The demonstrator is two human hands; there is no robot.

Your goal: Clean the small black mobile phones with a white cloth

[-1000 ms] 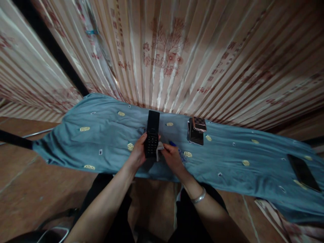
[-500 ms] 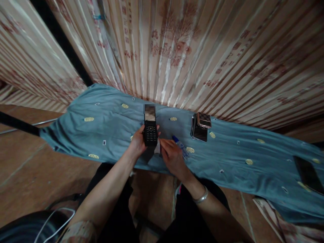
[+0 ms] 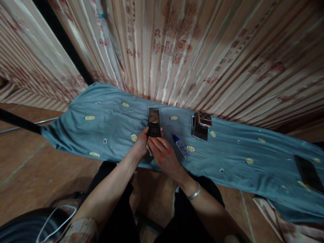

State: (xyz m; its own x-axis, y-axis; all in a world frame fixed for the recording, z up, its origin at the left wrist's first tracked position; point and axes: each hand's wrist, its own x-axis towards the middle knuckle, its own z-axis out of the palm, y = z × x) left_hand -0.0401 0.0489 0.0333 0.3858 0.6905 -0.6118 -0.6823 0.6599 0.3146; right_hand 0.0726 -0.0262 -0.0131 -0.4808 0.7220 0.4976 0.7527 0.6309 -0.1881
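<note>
My left hand (image 3: 141,143) is wrapped round an unfolded black flip phone (image 3: 154,129), its screen half pointing away from me. The display is partly blurred out. Over the lower keypad lies my right hand (image 3: 163,153), fingers together and pressing a small pale cloth (image 3: 150,151); most of the cloth is hidden under the fingers, and its edge hangs at the phone's lower left. A clear bottle with a blue cap (image 3: 181,147) lies just right of my right hand.
A teal patterned cloth (image 3: 227,145) covers the long surface. Farther right stand stacked phones or cases (image 3: 201,125), and a dark phone (image 3: 307,172) lies near the right end. Pleated curtains (image 3: 174,50) hang behind. A black pole (image 3: 63,37) rises at left.
My right hand has moved left from the phone's right side onto its lower keypad, carrying the pale cloth. The phone has shifted slightly right and looks more tilted.
</note>
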